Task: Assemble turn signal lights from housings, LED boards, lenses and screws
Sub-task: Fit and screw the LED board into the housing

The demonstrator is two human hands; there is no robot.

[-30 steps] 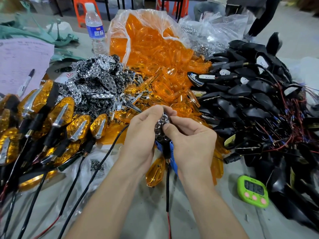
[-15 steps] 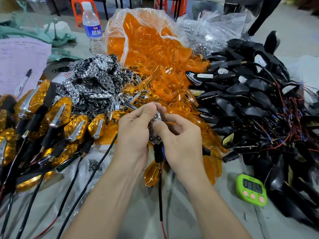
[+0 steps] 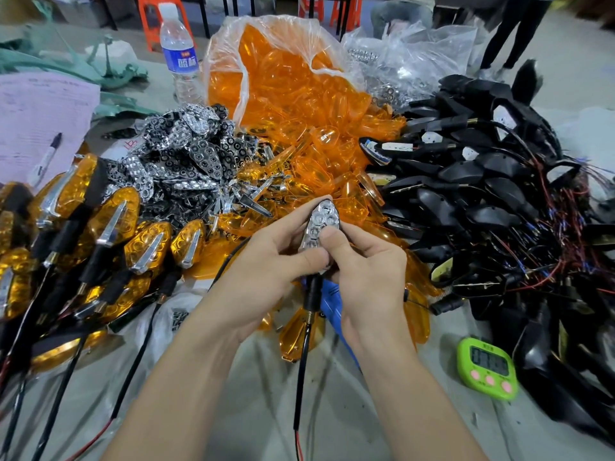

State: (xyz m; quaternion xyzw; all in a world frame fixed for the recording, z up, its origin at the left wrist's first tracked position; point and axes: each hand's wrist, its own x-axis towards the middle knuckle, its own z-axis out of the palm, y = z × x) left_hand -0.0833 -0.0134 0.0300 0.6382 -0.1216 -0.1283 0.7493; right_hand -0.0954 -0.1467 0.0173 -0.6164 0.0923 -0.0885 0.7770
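Note:
Both hands hold one turn signal housing [image 3: 320, 224] at the centre, its chrome reflector face turned up toward me. My left hand [image 3: 263, 264] grips its left side with the thumb across the lower end. My right hand [image 3: 366, 267] holds the right side, thumb pressing on the reflector. A black stem and wire [image 3: 304, 331] hang down from it. Orange lenses [image 3: 299, 104] spill from a clear bag behind. A pile of chrome reflectors [image 3: 186, 154] lies to the left, black housings with wires [image 3: 482, 181] to the right. Finished amber lights [image 3: 100, 224] lie at far left.
A green timer [image 3: 487, 367] sits on the table at the right front. A water bottle [image 3: 178, 54] stands at the back left, by a pink paper sheet [image 3: 43, 121] with a pen [image 3: 45, 161]. A blue tool [image 3: 332, 301] lies under my hands. A person's legs show at the back right.
The housing has been turned so its chrome reflector faces up and shows plainly. My right thumb now presses on top of it. Both hands stayed at the centre.

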